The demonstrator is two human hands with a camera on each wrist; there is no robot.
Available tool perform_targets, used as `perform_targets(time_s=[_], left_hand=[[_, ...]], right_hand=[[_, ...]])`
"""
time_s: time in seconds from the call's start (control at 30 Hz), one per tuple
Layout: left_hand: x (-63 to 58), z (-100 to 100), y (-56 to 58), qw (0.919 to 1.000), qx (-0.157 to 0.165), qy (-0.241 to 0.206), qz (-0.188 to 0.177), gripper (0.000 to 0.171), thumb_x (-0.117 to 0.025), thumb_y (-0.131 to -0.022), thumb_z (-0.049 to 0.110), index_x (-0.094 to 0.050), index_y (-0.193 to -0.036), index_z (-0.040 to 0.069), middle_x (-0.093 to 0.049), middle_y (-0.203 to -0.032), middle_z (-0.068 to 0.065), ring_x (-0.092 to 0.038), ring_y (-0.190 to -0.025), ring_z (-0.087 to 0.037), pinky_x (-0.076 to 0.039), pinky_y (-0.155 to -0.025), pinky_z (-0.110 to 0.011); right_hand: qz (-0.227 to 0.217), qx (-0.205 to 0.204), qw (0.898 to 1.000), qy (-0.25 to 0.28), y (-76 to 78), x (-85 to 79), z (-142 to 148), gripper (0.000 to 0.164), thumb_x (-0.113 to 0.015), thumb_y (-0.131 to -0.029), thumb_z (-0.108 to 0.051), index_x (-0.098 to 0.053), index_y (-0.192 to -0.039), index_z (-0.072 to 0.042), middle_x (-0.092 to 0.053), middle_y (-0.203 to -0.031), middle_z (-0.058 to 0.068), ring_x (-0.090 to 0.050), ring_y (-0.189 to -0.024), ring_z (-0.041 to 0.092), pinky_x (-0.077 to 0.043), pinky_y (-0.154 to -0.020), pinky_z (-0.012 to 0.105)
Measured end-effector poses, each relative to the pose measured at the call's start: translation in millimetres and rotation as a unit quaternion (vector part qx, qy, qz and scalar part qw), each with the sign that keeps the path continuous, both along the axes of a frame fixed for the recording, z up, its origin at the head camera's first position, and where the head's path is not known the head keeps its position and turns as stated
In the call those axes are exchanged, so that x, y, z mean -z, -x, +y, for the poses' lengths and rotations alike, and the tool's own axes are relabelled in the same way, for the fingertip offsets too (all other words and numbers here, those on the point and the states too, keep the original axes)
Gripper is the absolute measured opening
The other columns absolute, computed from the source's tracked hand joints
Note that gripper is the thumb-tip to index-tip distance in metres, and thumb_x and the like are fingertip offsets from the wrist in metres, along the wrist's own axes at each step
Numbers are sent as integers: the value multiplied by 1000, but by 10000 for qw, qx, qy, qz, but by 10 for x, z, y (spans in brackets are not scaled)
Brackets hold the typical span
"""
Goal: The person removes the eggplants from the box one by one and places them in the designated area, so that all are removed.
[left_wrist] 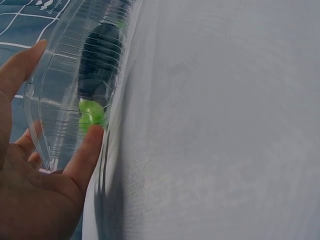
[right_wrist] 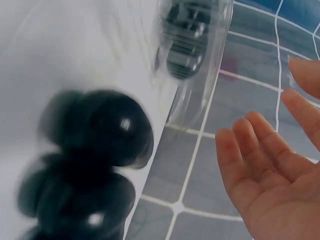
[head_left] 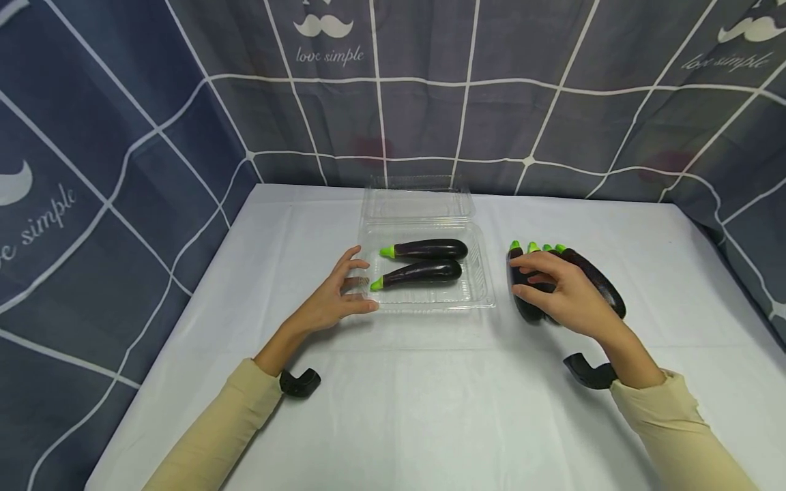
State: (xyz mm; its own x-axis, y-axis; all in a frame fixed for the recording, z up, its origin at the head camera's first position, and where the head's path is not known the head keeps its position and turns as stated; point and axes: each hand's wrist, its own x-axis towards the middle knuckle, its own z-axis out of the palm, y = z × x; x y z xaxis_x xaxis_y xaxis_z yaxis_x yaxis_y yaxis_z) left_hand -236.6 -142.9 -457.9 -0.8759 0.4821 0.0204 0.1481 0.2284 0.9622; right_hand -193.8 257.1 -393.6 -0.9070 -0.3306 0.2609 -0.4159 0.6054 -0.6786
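Observation:
A clear plastic clamshell container (head_left: 479, 273) lies with its lid (head_left: 417, 203) folded back. Inside it are two eggplants, an upper one (head_left: 432, 249) and a lower one (head_left: 424, 273), their green stem ends pointing left. At the container's left end is my left hand (head_left: 334, 296), fingers spread; in the left wrist view its thumb (left_wrist: 86, 156) touches the near wall by a stem. On the right, several more eggplants (head_left: 594, 281) lie side by side. My right hand (head_left: 568, 293) hovers over this group with loosely bent fingers, holding nothing; the right wrist view shows the palm.
White cloth (head_left: 393, 409) covers the table. Dark gridded curtains (head_left: 417, 123) hang behind it and at both sides. A black curved piece sits at each wrist, one on the left (head_left: 299, 383) and one on the right (head_left: 589, 372).

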Motion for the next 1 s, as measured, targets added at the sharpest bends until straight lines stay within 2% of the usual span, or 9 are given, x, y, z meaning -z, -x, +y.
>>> perform_targets(time_s=[0.1,0.27,0.43,0.63,0.73,0.87,1.0], left_hand=[[3,-1,-7,10000,3,-26,-21,74,-80,-84,13,-35,-142,1,0,-164,1,-35,-136,-37,-42,-105,-51],[0,3,-4,10000,17,18,7,73,-79,-85,14,-36,-142,1,0,-164,1,-36,-135,-37,-42,-104,-50],[-8,-2,-3,10000,-8,71,-18,73,-79,-85,15,-36,-142,2,1,-164,3,-35,-136,-36,-42,-105,-50],[-3,-4,0,10000,-40,20,-75,73,-79,-85,14,-36,-142,2,0,-164,3,-34,-137,-36,-41,-105,-50],[-9,-3,0,9999,-47,29,-83,73,-79,-84,15,-36,-142,2,-1,-164,4,-33,-137,-37,-41,-105,-50],[-15,-2,1,10000,-22,3,-85,74,-79,-85,15,-36,-142,1,0,-164,3,-32,-138,-38,-40,-106,-51],[-16,-4,1,9999,4,-51,-112,74,-79,-85,15,-35,-143,2,0,-164,4,-31,-139,-38,-40,-106,-52]], right_hand=[[11,-129,9999,-7,33,23,-86,36,-73,-88,-3,-66,-123,-5,-62,-122,9,-60,-102,16,-49,-87,16],[152,-413,9990,32,72,63,-226,35,-73,-86,0,-68,-120,-6,-64,-118,7,-60,-100,12,-53,-86,26],[154,-635,9978,105,102,93,-368,35,-73,-86,0,-68,-120,-8,-64,-119,3,-60,-106,20,-53,-87,39],[47,-609,9981,57,126,111,-527,34,-72,-87,-3,-68,-121,-4,-61,-124,8,-59,-108,34,-50,-90,50],[59,-662,9978,16,140,120,-597,34,-71,-88,-5,-67,-122,-2,-60,-126,9,-59,-109,36,-49,-91,51],[65,-745,9972,-40,184,125,-690,34,-71,-89,-7,-66,-123,-3,-60,-126,8,-58,-113,31,-49,-93,48],[16,-823,9966,36,263,131,-783,34,-70,-89,-6,-66,-123,-3,-61,-124,8,-56,-116,28,-47,-93,51]])
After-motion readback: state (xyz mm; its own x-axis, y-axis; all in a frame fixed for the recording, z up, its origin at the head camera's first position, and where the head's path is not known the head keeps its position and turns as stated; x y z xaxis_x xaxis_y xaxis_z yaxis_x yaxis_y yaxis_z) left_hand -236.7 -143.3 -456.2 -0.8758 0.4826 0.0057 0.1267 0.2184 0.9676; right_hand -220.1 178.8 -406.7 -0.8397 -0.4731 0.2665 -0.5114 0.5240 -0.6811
